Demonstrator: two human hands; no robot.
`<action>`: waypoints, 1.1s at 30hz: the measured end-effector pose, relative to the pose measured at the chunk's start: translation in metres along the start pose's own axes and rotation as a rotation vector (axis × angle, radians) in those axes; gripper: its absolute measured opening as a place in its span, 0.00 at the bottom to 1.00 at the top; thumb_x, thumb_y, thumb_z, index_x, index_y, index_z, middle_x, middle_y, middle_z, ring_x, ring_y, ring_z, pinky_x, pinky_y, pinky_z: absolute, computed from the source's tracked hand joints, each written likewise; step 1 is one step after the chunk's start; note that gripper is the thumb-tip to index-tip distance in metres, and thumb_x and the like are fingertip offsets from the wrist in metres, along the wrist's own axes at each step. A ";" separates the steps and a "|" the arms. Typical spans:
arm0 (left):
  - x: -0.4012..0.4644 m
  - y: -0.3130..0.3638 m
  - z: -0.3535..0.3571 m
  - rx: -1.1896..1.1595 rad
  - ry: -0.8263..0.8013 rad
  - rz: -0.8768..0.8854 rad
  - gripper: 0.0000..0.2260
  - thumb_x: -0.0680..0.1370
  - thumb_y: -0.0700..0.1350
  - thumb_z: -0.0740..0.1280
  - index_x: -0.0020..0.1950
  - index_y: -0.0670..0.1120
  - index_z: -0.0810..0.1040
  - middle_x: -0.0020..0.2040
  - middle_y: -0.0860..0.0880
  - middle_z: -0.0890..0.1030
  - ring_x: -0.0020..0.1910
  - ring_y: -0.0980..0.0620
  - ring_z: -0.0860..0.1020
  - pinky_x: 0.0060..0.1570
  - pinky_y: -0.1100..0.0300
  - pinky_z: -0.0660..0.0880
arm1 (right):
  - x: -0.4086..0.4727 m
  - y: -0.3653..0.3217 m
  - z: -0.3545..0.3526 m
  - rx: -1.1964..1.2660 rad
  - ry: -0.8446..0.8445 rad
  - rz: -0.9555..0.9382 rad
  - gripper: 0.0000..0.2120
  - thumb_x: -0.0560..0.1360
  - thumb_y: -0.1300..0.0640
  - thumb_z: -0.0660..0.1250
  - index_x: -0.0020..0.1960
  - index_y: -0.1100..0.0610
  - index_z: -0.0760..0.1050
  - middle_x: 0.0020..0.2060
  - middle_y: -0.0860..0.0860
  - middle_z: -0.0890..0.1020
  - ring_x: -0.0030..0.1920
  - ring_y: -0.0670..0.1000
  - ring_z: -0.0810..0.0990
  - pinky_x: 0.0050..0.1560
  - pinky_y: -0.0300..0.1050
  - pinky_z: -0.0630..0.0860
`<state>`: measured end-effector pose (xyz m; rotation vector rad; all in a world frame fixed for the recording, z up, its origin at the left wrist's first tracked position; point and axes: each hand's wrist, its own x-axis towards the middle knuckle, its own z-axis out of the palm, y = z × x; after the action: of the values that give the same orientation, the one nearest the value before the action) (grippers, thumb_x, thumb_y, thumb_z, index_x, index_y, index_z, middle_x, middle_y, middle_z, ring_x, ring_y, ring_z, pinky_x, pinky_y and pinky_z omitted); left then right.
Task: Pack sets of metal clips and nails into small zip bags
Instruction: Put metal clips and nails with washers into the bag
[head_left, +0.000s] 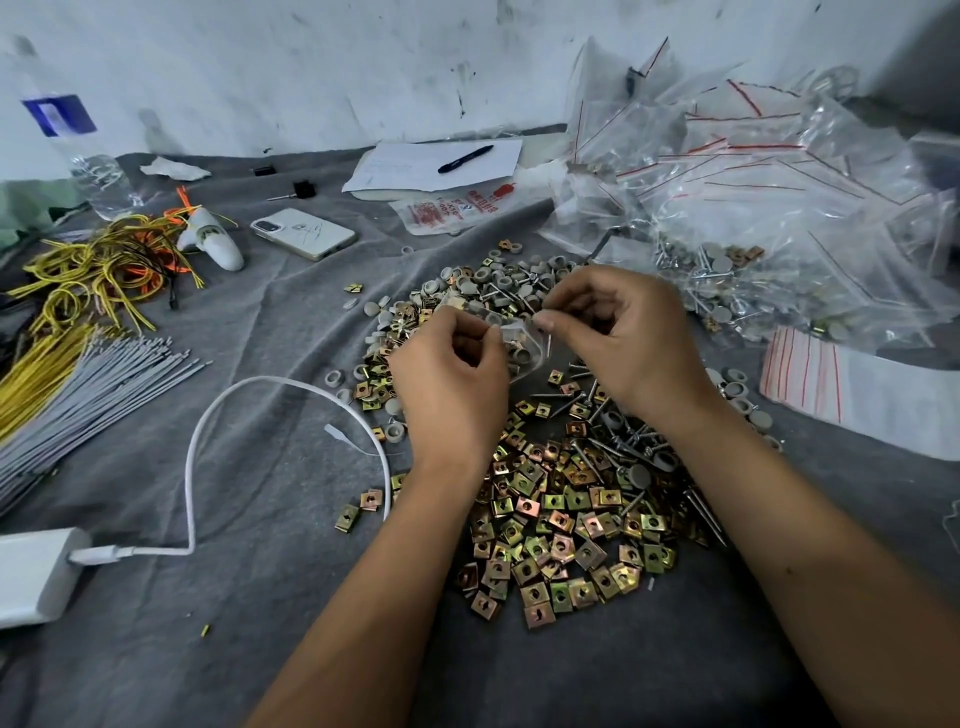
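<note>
While both hands pinch the small bag (514, 338) between them, the left hand (452, 379) grips one edge and the right hand (623, 332) the other, probably to seal it. Loose clips (550, 519) and nails (623, 447) lie beneath the wrists for easy reach.

A wrinkled grey cloth worktop (270, 332) carries everything. Under the hands spreads a heap of brass-coloured square metal clips (550, 525) mixed with silver screws (618, 447). Left lie a white cable (208, 436) and grey rods (88, 384); right, clear zip bags (779, 171).
</note>
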<state>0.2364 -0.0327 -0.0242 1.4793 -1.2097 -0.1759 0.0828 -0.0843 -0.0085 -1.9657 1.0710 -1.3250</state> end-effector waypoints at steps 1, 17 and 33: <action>0.000 0.000 0.000 -0.001 0.004 -0.001 0.07 0.77 0.39 0.73 0.40 0.48 0.81 0.32 0.57 0.79 0.32 0.57 0.77 0.30 0.70 0.69 | 0.001 0.000 -0.001 0.014 0.021 0.000 0.06 0.73 0.58 0.79 0.47 0.53 0.84 0.39 0.47 0.85 0.40 0.46 0.85 0.42 0.45 0.84; 0.000 0.000 0.000 -0.003 0.020 0.014 0.07 0.77 0.40 0.73 0.41 0.49 0.80 0.32 0.58 0.78 0.33 0.59 0.78 0.31 0.72 0.68 | -0.005 -0.004 0.008 0.009 -0.014 -0.021 0.04 0.73 0.60 0.78 0.44 0.55 0.83 0.36 0.45 0.85 0.35 0.44 0.84 0.37 0.41 0.82; 0.001 -0.002 -0.001 -0.005 0.043 -0.022 0.09 0.77 0.41 0.74 0.40 0.53 0.79 0.32 0.57 0.78 0.32 0.59 0.76 0.31 0.66 0.71 | 0.002 0.007 -0.014 -0.251 -0.145 -0.080 0.04 0.72 0.52 0.78 0.46 0.48 0.86 0.38 0.39 0.84 0.41 0.39 0.81 0.39 0.31 0.73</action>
<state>0.2389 -0.0335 -0.0252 1.4848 -1.1585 -0.1613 0.0682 -0.0892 -0.0077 -2.2718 1.1443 -1.1119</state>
